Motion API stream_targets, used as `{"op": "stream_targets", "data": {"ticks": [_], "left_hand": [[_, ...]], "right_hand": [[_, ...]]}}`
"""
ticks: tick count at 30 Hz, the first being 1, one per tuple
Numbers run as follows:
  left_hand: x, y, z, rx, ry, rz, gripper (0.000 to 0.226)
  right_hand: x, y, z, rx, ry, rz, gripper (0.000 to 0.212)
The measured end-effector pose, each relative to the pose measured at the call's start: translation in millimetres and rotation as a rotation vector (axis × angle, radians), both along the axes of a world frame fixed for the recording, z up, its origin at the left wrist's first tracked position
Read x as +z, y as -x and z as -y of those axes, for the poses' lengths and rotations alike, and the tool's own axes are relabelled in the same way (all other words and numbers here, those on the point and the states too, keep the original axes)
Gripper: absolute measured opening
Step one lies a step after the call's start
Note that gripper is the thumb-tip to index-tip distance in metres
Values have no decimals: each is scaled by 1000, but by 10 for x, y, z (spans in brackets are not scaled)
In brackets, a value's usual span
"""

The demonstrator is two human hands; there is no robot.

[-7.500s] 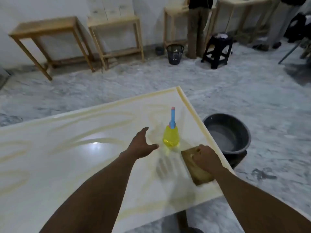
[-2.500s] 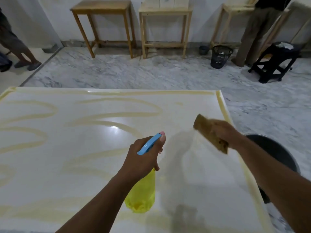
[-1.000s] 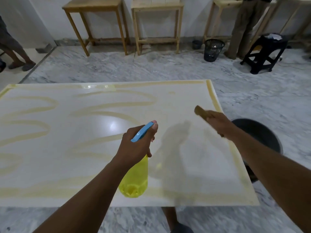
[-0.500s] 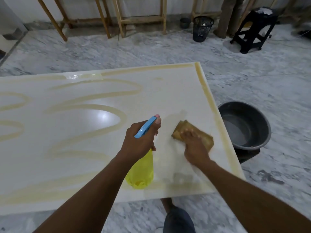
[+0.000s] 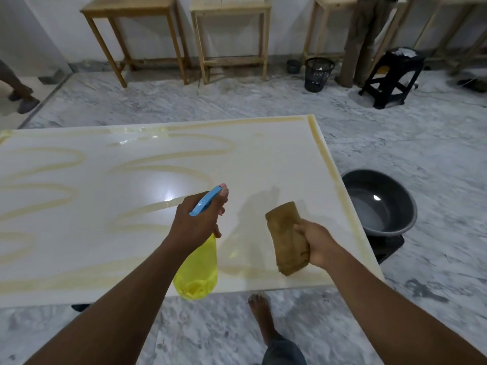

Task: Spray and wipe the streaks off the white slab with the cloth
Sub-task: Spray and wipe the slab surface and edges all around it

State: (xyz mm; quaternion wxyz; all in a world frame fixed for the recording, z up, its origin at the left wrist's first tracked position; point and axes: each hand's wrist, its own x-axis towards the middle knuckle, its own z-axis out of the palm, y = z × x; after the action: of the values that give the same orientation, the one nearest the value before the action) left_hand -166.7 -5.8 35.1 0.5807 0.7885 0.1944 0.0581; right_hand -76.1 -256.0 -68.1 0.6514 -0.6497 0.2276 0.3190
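Left hand is gripping the spray bottle, right hand is clutching the cloth apparently just above the slab; best aiming at streaks ahead-left of the left hand, then wiping with cloth flat.

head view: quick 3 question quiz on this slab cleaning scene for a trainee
1. True or false: the left hand grips the spray bottle and the right hand holds the cloth.
2. The dark basin is: A on the slab, B beside the slab's right edge, C in the left hand.
3. What colour are the streaks on the slab?
Key: 1 true; 2 B; 3 yellowish.
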Motion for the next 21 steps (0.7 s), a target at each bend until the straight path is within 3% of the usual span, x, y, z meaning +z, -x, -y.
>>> {"op": "stream_targets", "data": {"ticks": [2,6,10,14,18,21], "left_hand": [[54,-134,-49,-4,5,5,7],[117,-612,-152,0,22,9,7],[157,-1265,-321,4,25,16,13],[114,-1855,-518,50,23,14,19],[12,-2192,-662,76,42,7,21],[-118,-2282,-726,88,74,17,12]], "right_hand": [[97,-287,37,-67,-122,-83,23],[268,-1091,-112,129,-88,-9,36],[415,-2224,-511,365,220,187,44],[494,-3356,-1047,572,569,518,17],[216,-4260,-1491,706,831,781,32],[-247,-4532,-1738,800,772,816,60]]}}
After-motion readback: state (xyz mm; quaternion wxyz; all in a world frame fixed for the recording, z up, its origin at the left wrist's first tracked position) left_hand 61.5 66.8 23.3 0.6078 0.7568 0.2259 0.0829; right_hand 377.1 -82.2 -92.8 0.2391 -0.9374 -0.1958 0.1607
